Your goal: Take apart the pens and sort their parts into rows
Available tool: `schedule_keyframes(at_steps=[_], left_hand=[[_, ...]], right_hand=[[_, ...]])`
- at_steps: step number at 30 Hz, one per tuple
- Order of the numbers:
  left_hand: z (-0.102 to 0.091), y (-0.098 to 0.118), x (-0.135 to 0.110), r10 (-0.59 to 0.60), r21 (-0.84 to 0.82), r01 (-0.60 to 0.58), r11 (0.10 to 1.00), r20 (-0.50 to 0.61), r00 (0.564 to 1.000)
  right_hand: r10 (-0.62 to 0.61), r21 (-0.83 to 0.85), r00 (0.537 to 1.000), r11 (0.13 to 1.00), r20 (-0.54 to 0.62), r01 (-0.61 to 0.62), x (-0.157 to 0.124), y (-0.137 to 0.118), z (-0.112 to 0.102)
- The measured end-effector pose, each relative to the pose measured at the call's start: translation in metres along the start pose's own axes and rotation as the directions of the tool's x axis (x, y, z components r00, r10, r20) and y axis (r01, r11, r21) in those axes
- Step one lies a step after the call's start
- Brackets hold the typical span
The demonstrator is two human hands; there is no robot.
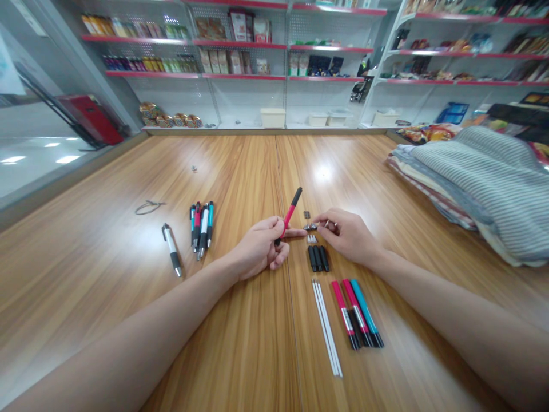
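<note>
My left hand (261, 246) grips a pink pen barrel (291, 214) with black ends, tilted up and away from me. Its index finger stretches toward a row of small metal pieces (309, 228). Over the same row, my right hand (349, 233) has thumb and fingertips bent together; whether a tiny piece sits between them is hard to see. Small dark parts (306, 214) lie just beyond, and pale cone tips (311, 238) just nearer. Closer still are black rubber grips (318, 258), white refills (326, 326), pink barrels (344, 312) and a teal barrel (364, 310).
Several whole pens (202, 226) lie bunched at left, near a single white pen (172, 250) and a grey loop (148, 208). Folded striped cloth (480, 177) is piled on the right. Behind the wooden table (240, 171) stand stocked shelves (240, 43).
</note>
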State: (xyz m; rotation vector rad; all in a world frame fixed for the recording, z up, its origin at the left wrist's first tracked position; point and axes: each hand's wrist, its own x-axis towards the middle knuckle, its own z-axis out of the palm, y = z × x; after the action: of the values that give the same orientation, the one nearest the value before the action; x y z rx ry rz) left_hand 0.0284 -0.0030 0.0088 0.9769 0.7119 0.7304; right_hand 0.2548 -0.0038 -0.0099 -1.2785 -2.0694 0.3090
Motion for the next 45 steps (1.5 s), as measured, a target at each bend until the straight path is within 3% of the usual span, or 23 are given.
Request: schedule_keyframes(at_steps=[12,22,45], left_hand=[[0.0012,0.0021,0.0019,-0.007,0.012,0.007,1.000,0.006,1.000],[0.0009,-0.0032,0.0016,0.080,-0.001,-0.080,0.997,-0.054,0.995],[0.0017,0.0000,0.0006,0.049,-0.001,-0.049,0.999,-0.034,0.998]], right_hand=[[-0.002,-0.002,1.000,1.000,0.001,0.002,0.0004,-0.0007,-0.0004],[-0.002,-0.006,1.000,1.000,-0.005,0.002,-0.0001,-0.0002,-0.0006],[0.003,-0.009,1.000,1.000,0.002,-0.003,0.0006,-0.0003,-0.0014]])
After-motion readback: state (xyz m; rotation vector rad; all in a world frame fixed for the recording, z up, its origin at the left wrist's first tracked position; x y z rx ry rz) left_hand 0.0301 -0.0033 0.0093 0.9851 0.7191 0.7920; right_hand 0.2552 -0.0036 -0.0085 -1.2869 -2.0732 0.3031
